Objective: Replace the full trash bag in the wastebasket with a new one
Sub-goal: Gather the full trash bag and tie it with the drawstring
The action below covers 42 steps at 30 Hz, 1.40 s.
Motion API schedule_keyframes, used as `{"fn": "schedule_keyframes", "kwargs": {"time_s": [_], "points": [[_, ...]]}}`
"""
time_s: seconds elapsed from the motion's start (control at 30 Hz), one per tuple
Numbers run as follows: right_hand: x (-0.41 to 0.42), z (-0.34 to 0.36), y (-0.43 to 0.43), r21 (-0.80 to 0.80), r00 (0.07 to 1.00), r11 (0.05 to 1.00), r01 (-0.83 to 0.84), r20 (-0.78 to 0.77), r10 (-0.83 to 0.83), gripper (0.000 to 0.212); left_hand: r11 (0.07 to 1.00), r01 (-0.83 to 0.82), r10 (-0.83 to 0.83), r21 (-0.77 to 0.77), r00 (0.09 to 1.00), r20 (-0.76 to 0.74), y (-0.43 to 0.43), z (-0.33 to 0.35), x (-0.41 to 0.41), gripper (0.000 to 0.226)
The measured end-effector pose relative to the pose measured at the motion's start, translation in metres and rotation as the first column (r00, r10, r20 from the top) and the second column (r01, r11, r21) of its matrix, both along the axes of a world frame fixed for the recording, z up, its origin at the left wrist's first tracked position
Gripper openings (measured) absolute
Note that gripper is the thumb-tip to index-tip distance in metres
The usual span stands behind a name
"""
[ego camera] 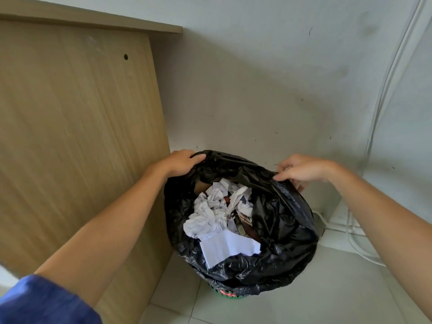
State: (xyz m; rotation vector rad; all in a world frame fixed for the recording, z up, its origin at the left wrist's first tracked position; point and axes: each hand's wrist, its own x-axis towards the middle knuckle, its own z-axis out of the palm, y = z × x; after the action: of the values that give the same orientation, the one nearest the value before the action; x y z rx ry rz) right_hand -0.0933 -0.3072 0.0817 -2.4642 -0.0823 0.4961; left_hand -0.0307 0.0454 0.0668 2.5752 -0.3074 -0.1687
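A black trash bag [280,220] lines a green wastebasket [230,295], of which only a strip shows under the bag's folded rim. Crumpled white paper [217,213] and other rubbish fill the bag near to the top. My left hand [182,161] grips the bag's rim at the far left. My right hand [304,170] pinches the rim at the far right. Both arms reach forward over the basket.
A light wooden furniture panel [77,136] stands close on the left of the basket. A white wall [257,78] is right behind it. White cables [357,244] run down the wall and across the pale tiled floor [327,300] at the right.
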Motion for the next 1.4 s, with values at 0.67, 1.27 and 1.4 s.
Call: {"fn": "schedule_keyframes", "kwargs": {"time_s": [0.67,1.27,1.4], "points": [[-0.064,-0.011,-0.032,-0.18,0.892,0.982,0.059,-0.433,-0.133,0.132,0.961,0.173,-0.091,0.214,0.934,-0.346,-0.004,0.026,-0.031,0.072],[-0.046,0.02,0.009,0.563,0.982,0.807,0.178,-0.054,-0.179,0.034,0.986,0.168,-0.165,-0.009,0.952,-0.258,-0.031,0.034,-0.031,0.086],[-0.042,0.033,0.011,0.687,0.998,0.726,0.015,-0.052,0.028,0.061,0.97,0.029,0.054,0.242,0.943,-0.327,-0.019,0.042,-0.033,0.094]]}}
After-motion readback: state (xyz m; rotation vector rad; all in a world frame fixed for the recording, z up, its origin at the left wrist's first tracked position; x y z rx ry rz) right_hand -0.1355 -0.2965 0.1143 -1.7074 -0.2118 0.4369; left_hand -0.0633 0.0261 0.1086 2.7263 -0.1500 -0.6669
